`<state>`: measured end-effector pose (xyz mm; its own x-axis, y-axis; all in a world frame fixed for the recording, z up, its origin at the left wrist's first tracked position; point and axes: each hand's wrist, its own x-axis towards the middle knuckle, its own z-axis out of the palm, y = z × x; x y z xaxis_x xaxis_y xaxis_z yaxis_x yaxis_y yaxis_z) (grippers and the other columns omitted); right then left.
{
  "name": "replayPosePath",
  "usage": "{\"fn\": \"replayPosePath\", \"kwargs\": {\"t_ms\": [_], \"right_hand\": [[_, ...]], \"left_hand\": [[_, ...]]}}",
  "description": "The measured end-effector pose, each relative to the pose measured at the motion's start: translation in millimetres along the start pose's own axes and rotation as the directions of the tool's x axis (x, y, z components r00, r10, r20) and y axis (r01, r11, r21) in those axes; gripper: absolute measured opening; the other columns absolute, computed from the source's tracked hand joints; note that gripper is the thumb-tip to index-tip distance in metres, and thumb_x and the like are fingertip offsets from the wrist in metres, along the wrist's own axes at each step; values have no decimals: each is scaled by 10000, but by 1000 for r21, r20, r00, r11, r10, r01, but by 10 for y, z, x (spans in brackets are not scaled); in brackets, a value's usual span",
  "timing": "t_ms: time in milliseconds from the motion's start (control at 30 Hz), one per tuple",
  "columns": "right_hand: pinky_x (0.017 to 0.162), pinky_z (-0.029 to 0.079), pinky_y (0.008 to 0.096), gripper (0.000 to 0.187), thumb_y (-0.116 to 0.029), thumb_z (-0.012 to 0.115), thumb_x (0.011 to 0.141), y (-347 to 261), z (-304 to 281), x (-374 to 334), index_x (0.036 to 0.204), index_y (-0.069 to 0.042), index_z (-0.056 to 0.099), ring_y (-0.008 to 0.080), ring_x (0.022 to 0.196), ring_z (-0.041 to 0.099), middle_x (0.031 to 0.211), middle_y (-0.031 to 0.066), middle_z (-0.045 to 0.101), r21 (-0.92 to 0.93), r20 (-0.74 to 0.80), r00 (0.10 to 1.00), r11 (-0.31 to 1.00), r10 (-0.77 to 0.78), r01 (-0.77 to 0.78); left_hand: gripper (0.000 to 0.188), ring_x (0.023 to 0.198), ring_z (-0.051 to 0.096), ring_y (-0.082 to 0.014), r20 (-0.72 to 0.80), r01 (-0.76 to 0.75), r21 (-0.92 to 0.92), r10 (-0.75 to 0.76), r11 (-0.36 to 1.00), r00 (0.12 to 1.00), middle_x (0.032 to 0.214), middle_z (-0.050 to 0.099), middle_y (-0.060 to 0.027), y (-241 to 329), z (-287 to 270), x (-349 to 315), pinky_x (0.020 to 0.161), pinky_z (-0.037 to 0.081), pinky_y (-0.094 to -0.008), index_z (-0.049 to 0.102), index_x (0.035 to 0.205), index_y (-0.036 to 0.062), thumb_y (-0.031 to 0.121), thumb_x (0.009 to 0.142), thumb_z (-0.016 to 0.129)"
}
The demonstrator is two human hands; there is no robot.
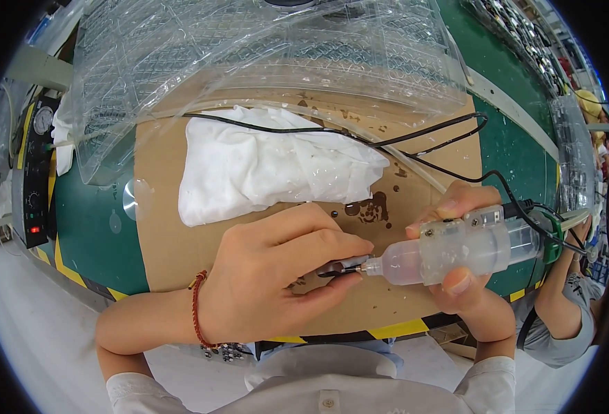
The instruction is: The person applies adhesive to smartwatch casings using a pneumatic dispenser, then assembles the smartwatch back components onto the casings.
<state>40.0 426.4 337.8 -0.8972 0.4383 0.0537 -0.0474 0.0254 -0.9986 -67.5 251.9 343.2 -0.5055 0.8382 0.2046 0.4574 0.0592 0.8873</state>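
Observation:
My left hand (284, 269) is closed, pinching a small dark, shiny part (333, 269) between thumb and fingers. Most of that part is hidden by the fingers, so its exact kind does not show. My right hand (460, 283) wraps round a translucent dispensing syringe (401, 262) in a clear plastic sleeve. Its thin nozzle points left and meets the dark part, or nearly so; whether they touch I cannot tell. A folded white cloth (270, 165) with damp-looking spots lies just beyond my hands on brown cardboard (163, 255).
Stacked clear plastic trays (277, 55) fill the far side. A black cable (449, 129) loops across the cloth to the syringe. At left stands a black dispenser controller (36, 179) with a gauge and a lit red switch. Dark wet spots (370, 209) mark the cardboard. A co-worker's arm (560, 297) shows at right.

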Motion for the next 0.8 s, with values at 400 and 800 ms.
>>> {"fn": "replayPosePath", "kwargs": {"t_ms": [400, 800], "right_hand": [[637, 478, 222, 684, -441, 741, 626, 0, -19, -11, 1011, 0, 387, 147, 756, 569, 882, 72, 417, 53, -15, 999, 998, -30, 31], [615, 465, 223, 671, -459, 732, 632, -28, -81, -1, 986, 7, 405, 147, 743, 551, 897, 69, 418, -15, 52, 998, 1000, -20, 21]], "left_hand": [[274, 629, 583, -130, -34, 13, -44, -15, 999, 999, 754, 610, -74, -4, 7, 6, 518, 442, -204, 647, 872, 20, 17, 612, 732], [273, 598, 572, -113, -46, 82, -71, -85, 994, 995, 728, 607, -64, 8, 20, 14, 519, 438, -195, 634, 869, 19, 26, 617, 739]]}}
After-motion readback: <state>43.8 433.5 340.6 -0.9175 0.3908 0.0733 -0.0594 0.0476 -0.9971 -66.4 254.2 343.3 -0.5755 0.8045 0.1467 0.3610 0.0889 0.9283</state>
